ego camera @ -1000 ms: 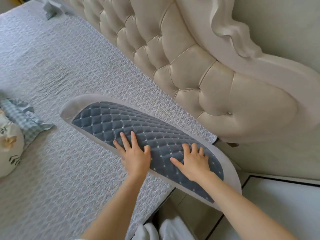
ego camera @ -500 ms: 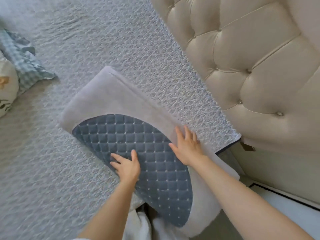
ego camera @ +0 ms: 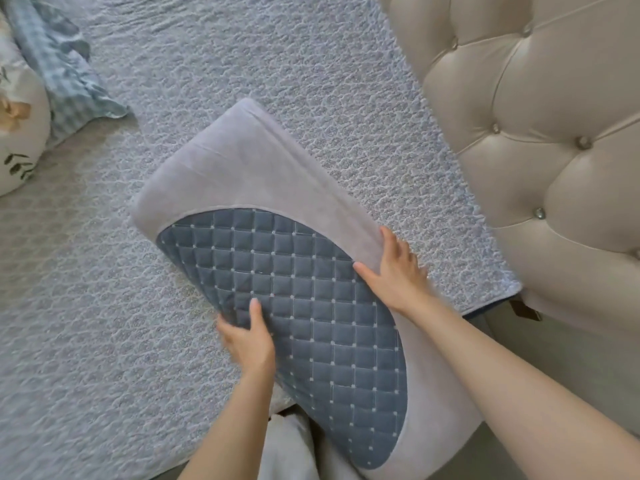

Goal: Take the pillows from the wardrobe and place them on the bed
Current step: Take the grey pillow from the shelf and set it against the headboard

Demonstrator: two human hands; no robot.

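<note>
A grey pillow (ego camera: 239, 168) with a dark blue quilted panel lies across the corner of the bed (ego camera: 104, 323), its near end overhanging the mattress edge. My left hand (ego camera: 247, 341) grips the pillow's left edge, thumb on top of the blue panel and fingers under it. On the right side of the pillow, my right hand (ego camera: 394, 271) holds the grey border with the thumb on the quilted panel.
A cream tufted headboard (ego camera: 540, 150) rises along the right. At the far left lie a floral white pillow (ego camera: 17, 133) and a blue checked cloth (ego camera: 59, 71). Pale trousers (ego camera: 287, 448) show at the bottom by the bed edge.
The pillow has been turned clockwise and shifted up the bed. My hands went from lying flat on the blue panel to gripping its left and right edges. The camera has tilted closer.
</note>
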